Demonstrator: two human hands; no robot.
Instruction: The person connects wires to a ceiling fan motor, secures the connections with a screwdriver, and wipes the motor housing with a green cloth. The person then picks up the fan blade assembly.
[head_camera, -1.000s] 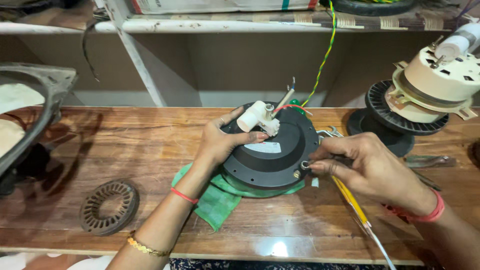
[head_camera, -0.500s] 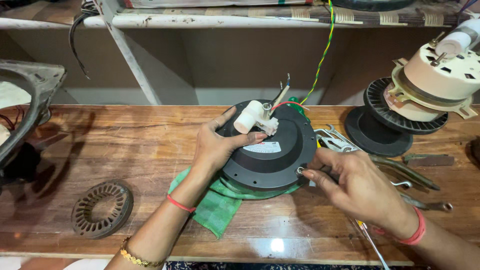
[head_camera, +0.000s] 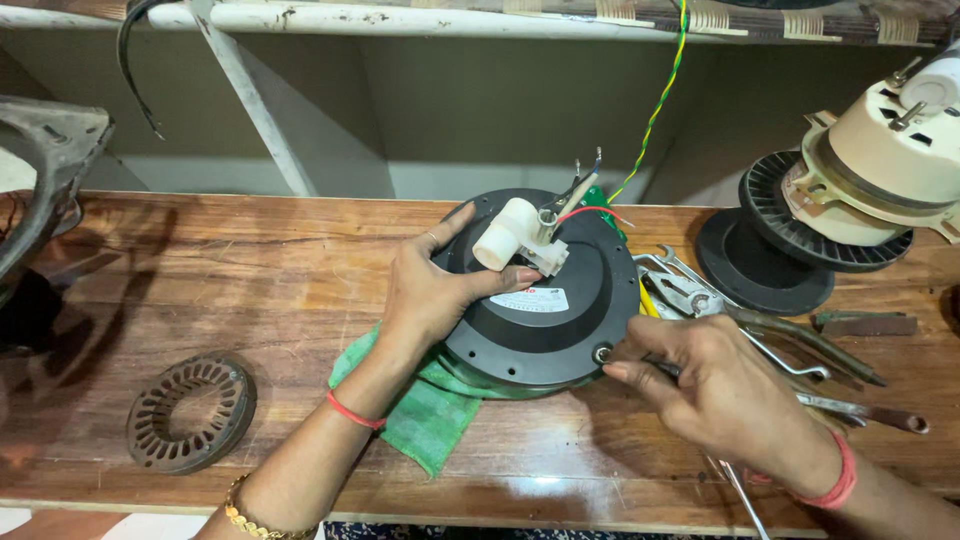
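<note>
Leftmost, well to the left of the round black plastic motor housing (head_camera: 545, 315), a dark curved metal frame (head_camera: 45, 190) juts in at the edge of the wooden desk (head_camera: 250, 260). Nearer the housing, still clearly apart from it on its left, a rusty ring-shaped slotted metal stator core (head_camera: 190, 412) lies flat near the desk's front edge. A crumpled green cloth (head_camera: 425, 420) pokes out from under the housing's left and front side. The left hand (head_camera: 430, 295) rests on the housing's left rim, fingers spread, its thumb pressed against the white plastic terminal block (head_camera: 520, 235) on top of the housing; red and blue wires rise from that block. The housing itself sits at the middle of the desk on the cloth. At its front right rim the right hand (head_camera: 715, 385) is clenched on a thin metal tool whose tip meets a small screw (head_camera: 603, 354) there; most of the tool is hidden by the hand. Right of the housing lies a heap of steel spanners and pliers (head_camera: 760, 320), then a black ribbed disc (head_camera: 765, 260), and beyond it a cream-coloured motor body (head_camera: 880, 175).
</note>
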